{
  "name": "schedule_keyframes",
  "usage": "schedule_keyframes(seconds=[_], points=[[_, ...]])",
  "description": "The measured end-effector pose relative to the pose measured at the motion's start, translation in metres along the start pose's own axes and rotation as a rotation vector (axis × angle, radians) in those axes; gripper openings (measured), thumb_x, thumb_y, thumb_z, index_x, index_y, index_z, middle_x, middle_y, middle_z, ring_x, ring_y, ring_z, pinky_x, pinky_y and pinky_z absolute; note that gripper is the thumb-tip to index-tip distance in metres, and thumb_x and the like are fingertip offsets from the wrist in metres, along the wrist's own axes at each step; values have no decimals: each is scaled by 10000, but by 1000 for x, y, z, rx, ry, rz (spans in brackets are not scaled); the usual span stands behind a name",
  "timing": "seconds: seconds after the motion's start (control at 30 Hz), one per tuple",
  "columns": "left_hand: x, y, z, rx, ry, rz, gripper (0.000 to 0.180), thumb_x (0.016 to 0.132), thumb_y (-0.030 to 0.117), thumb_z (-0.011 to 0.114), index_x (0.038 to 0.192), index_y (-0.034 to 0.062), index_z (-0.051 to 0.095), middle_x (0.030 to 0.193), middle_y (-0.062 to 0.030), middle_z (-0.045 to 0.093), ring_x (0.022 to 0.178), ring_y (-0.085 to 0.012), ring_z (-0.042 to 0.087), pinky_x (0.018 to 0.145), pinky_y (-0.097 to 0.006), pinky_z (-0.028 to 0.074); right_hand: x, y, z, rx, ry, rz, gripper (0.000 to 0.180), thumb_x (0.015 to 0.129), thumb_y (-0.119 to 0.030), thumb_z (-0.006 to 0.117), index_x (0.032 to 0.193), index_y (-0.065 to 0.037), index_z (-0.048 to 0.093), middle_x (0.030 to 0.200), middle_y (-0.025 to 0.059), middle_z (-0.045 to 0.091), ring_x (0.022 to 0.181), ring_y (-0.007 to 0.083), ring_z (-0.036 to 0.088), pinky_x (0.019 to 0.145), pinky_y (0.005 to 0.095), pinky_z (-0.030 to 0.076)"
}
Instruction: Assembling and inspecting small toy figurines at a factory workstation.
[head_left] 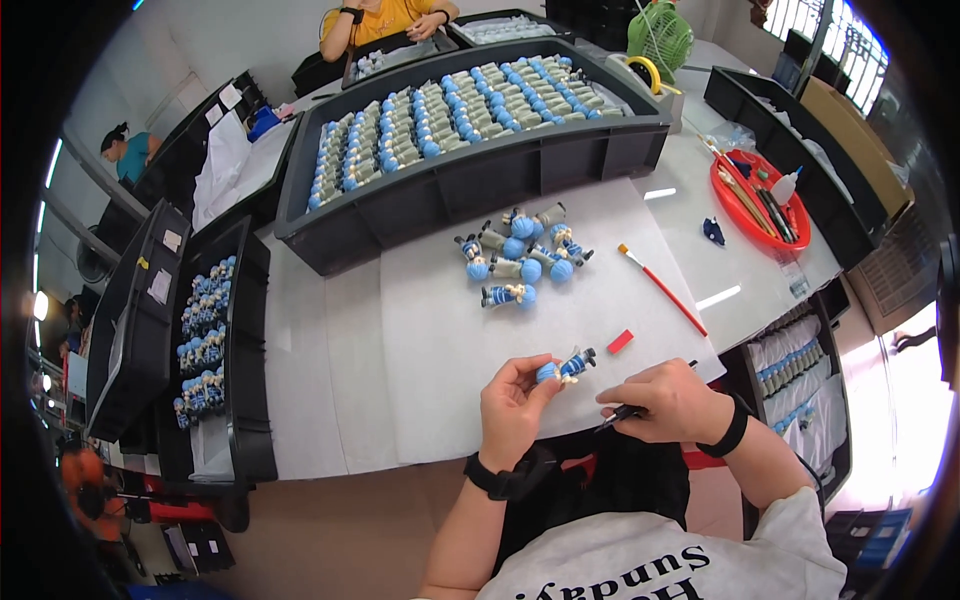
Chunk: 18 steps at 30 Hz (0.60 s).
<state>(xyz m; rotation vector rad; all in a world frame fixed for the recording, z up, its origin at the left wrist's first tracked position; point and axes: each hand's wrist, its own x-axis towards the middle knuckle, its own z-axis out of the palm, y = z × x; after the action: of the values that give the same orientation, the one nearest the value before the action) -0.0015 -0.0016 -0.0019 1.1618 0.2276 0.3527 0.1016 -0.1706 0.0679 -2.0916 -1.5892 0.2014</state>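
My left hand (pixel 512 405) holds a small figurine (pixel 566 367) with a blue round head and a striped body, pinched between thumb and fingers above the white table (pixel 330 360). My right hand (pixel 668 400) sits just right of it, closed on a thin dark pen-like tool (pixel 620 414) that points left toward the figurine. Both wrists wear black bands. A loose pile of similar figurines (pixel 520 258) lies further out on the table.
A large black crate (pixel 470 175) full of rows of figurines stands beyond the pile. A black tray (pixel 205 340) of figurines sits at left. A red-handled brush (pixel 662 288), a small red block (pixel 620 341) and a red dish (pixel 760 200) of tools lie at right. Another person sits at the far side.
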Motion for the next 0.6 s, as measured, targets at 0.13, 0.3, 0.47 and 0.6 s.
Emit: schedule_keyframes(seconds=[0.13, 0.3, 0.47, 0.6], points=[[-2, 2, -4, 17, -22, -8, 236, 825, -41, 529, 1057, -59, 492, 991, -116, 575, 858, -142, 573, 782, -259, 485, 15, 15, -25, -59, 192, 141, 335, 772, -94, 572, 1093, -20, 515, 777, 147, 572, 698, 277, 558, 638, 344, 448], [1, 0, 6, -20, -25, -12, 243, 862, 15, 494, 1100, -32, 480, 986, -96, 562, 845, -143, 569, 746, -259, 484, 29, 80, -46, -270, 188, 281, 333, 818, -55, 501, 1146, -9, 467, 874, 183, 541, 840, 327, 512, 752, 379, 418], [-2, -1, 2, 67, -25, -25, 210, 903, 107, 425, 1051, -7, 523, 844, -42, 556, 723, -84, 538, 682, -202, 445, 64, 138, -42, -310, 128, 305, 317, 812, -73, 526, 1126, -41, 492, 900, 177, 544, 878, 331, 509, 762, 383, 420], [-4, -2, 1, 77, -1, -21, 166, 904, 143, 428, 960, 18, 522, 771, -13, 534, 660, -55, 503, 604, -183, 411, 83, 158, -41, -326, 151, 334, 373, 762, -124, 599, 1118, -56, 511, 906, 173, 550, 930, 339, 513, 801, 376, 430]])
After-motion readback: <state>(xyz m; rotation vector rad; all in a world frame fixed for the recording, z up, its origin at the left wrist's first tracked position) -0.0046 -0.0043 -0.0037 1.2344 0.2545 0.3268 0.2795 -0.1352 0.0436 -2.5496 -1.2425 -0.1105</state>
